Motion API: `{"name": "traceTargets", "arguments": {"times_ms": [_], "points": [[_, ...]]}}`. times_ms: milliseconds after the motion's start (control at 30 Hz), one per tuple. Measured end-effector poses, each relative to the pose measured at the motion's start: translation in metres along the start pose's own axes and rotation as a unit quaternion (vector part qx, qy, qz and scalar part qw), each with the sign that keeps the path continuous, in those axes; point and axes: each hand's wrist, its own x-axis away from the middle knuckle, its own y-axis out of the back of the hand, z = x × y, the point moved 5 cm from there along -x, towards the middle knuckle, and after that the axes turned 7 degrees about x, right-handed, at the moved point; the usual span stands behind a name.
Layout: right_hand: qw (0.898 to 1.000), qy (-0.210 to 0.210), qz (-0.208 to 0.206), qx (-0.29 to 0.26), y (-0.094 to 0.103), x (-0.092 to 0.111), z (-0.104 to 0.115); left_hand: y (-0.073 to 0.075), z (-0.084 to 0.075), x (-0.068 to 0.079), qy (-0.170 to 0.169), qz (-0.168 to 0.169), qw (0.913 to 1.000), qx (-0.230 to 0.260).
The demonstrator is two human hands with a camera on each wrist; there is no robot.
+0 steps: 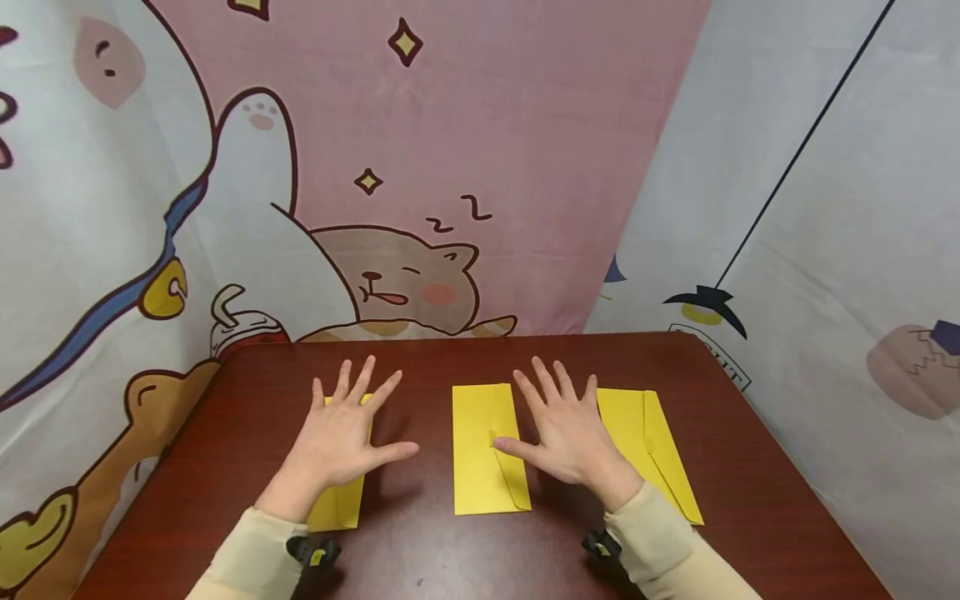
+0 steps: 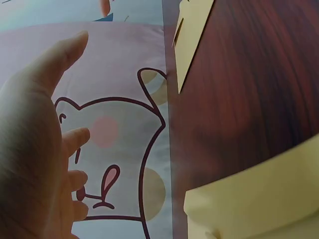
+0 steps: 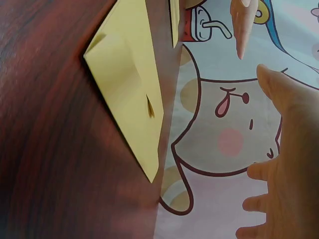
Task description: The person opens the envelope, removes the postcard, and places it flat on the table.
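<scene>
Three yellow envelopes are spread over the dark red-brown table. In the head view my left hand (image 1: 339,437) is above the left envelope (image 1: 339,507), hiding much of it, with fingers straight and spread. The middle envelope (image 1: 480,450) shows its flap side, and my right thumb reaches over it. My right hand (image 1: 572,437), also spread and holding nothing, hovers between the middle envelope and the right envelope (image 1: 651,446). Each wrist view has its own hand at the side, the left hand (image 2: 30,149) and the right hand (image 3: 294,149), both apart from the envelopes.
The wooden table (image 1: 420,558) ends at a cloth backdrop (image 1: 540,167) printed with cartoon animals, which also covers both sides. A dark wrist strap (image 1: 311,552) shows under the left sleeve, and another strap (image 1: 602,544) under the right sleeve.
</scene>
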Motion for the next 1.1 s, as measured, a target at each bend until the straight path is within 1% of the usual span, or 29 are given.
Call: {"name": "traceTargets", "arguments": {"times_ms": [267,500,833,1100], "points": [[1.000,0.006,0.001,-0.010,-0.002,-0.001,0.010,-0.001,0.010,0.008,0.008,0.001,0.9999,0.014],[1.000,0.009,0.006,-0.015,-0.006,-0.003,0.022,-0.003,0.023,0.015,0.015,0.002,0.9997,0.020],[0.999,0.029,0.020,-0.021,-0.009,-0.010,0.045,-0.004,0.035,0.020,0.024,0.018,0.9994,0.019],[0.999,0.036,0.030,-0.008,-0.013,-0.015,0.062,-0.004,0.047,0.025,0.014,0.020,0.9990,0.037]]}}
